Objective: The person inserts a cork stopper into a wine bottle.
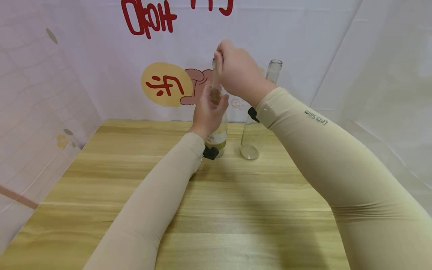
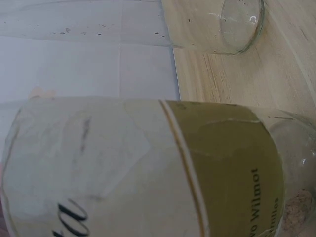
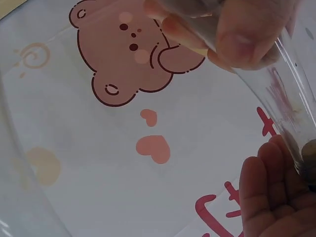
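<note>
My left hand [image 1: 208, 112] grips a clear glass wine bottle [image 1: 216, 140] around its neck and shoulder, and the bottle stands upright on the table. Its white and olive label [image 2: 148, 163] fills much of the left wrist view. Over the bottle's mouth is my right hand [image 1: 237, 69], thumb and fingers curled in at the rim. A brown cork [image 3: 309, 149] shows at the top of the neck beside those fingers; its outer end is hidden by them. Another cork [image 2: 298, 207] lies inside the bottle near its base.
A second clear bottle [image 1: 251, 144] without a label stands upright to the right, partly behind my right forearm. The wooden table [image 1: 236, 210] ends at a white printed cloth [image 1: 111, 75] at the back.
</note>
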Available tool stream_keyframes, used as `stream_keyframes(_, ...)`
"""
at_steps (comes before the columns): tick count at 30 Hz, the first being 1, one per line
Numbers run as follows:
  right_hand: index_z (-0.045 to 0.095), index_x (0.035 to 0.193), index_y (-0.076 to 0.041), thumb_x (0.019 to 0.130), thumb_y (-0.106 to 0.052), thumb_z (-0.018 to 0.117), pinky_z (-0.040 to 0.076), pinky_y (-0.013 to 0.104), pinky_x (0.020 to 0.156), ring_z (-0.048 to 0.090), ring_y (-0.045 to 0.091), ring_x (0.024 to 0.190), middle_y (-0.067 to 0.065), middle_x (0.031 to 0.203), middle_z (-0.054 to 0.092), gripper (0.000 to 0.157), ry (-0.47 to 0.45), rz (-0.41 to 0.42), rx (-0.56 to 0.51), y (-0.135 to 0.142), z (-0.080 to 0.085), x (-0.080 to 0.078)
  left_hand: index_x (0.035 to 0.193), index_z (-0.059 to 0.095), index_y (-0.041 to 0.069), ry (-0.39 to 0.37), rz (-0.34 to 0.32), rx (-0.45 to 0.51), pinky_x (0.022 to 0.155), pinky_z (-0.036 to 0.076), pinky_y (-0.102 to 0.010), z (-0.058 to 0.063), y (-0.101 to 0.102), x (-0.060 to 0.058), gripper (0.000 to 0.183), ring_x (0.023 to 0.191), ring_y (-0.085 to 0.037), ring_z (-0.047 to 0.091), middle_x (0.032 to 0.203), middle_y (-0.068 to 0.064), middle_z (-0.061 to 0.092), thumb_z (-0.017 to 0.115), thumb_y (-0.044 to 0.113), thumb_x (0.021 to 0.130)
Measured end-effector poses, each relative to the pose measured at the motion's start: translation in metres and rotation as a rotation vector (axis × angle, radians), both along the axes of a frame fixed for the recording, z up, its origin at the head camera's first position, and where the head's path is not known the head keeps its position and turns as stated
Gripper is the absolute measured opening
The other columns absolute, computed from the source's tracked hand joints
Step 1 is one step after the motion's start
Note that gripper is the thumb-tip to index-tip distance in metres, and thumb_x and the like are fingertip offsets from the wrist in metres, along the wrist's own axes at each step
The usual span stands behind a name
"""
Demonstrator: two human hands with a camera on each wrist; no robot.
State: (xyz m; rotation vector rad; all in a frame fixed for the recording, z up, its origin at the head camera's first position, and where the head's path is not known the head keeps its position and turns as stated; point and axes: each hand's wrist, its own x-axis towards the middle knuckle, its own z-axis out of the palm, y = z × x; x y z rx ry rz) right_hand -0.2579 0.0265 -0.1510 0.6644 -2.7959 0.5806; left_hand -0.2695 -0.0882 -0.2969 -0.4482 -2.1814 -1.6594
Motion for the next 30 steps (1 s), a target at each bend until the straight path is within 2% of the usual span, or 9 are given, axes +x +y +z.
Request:
stream_keyframes(7,0.047,0.138,-0.007,0.115,-0.034,0.025,0.048,0.028,0.076,0.061,0.018,0.087,0.005,0.117,0.064,0.042,-0.022,-0.007,-0.03,0.005,0.003,0.002,0.117,0.048,0.016,-0.008,0.014,-0.012,0.079,0.056,-0.033,0.002,0.003,0.002,0.023,0.091,-0.016,0.063,0.1,0.0,0.061,0.061,0.031,0.107)
stream_keyframes(17,0.048,0.14,-0.011,0.115,-0.037,0.027,0.05,0.029,0.077,0.06,0.018,0.09,0.004,0.127,0.064,0.042,-0.086,-0.033,-0.017,0.005,0.013,0.004,0.127,0.048,0.007,0.011,0.006,-0.003,0.077,0.054,-0.032,0.003,0.003,0.0,0.034,0.088,-0.018,0.061,0.1,-0.002,0.06,0.061,0.031,0.107)
stream_keyframes(23,0.047,0.14,-0.011,0.115,-0.038,0.026,0.05,0.029,0.079,0.061,0.018,0.093,0.003,0.126,0.064,0.043,-0.102,-0.051,0.0,0.005,0.014,0.005,0.124,0.048,0.012,-0.001,0.013,-0.008,0.078,0.055,-0.032,0.002,0.004,-0.001,0.03,0.089,-0.018,0.062,0.1,-0.002,0.06,0.061,0.033,0.107)
stream_keyframes(30,0.047,0.141,-0.013,0.115,-0.039,0.028,0.051,0.029,0.081,0.061,0.017,0.098,0.002,0.131,0.065,0.041,-0.122,-0.061,-0.043,0.006,0.012,0.004,0.123,0.048,0.016,-0.009,0.023,-0.015,0.078,0.055,-0.033,0.001,0.004,-0.002,0.027,0.09,-0.019,0.061,0.101,-0.002,0.059,0.06,0.034,0.107)
